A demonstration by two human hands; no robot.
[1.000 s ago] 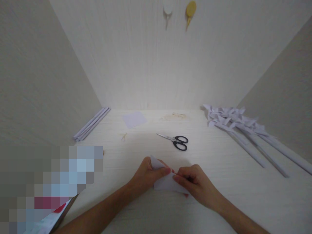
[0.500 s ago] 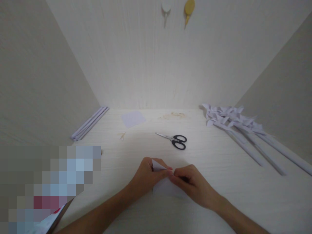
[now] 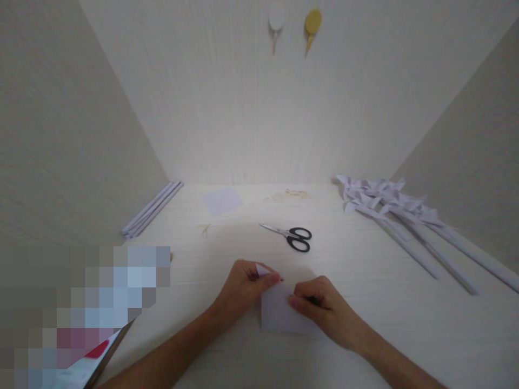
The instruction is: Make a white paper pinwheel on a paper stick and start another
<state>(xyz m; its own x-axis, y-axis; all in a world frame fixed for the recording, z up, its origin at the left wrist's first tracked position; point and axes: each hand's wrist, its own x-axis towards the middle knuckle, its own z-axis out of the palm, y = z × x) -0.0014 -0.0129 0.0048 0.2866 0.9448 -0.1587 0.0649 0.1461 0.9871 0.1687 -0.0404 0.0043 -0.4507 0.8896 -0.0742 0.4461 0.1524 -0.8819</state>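
Note:
A white sheet of paper [image 3: 276,312] is held between my hands, low over the table. The thumb and fingers of my left hand [image 3: 247,285] pinch its upper left edge, where a pointed corner sticks up. My right hand [image 3: 322,303] pinches the sheet's right side between thumb and curled fingers; part of the paper is hidden behind it. Just beyond my hands lies a pair of scissors [image 3: 287,233] with black handles, blades toward the left. Farther back, a loose square of paper [image 3: 223,201] lies flat.
Rolled paper sticks [image 3: 152,209] lie at the left wall. On the right are several paper pinwheels [image 3: 389,202] on long sticks. Small thin yellowish pieces [image 3: 205,229] lie left of the scissors. Two hooks, one yellow [image 3: 313,22], hang on the back wall. A blurred patch covers the lower left.
My hands have moved apart: the right has slid down and right from the left thumb, uncovering more of the sheet. Both still pinch it. The view has tilted up slightly.

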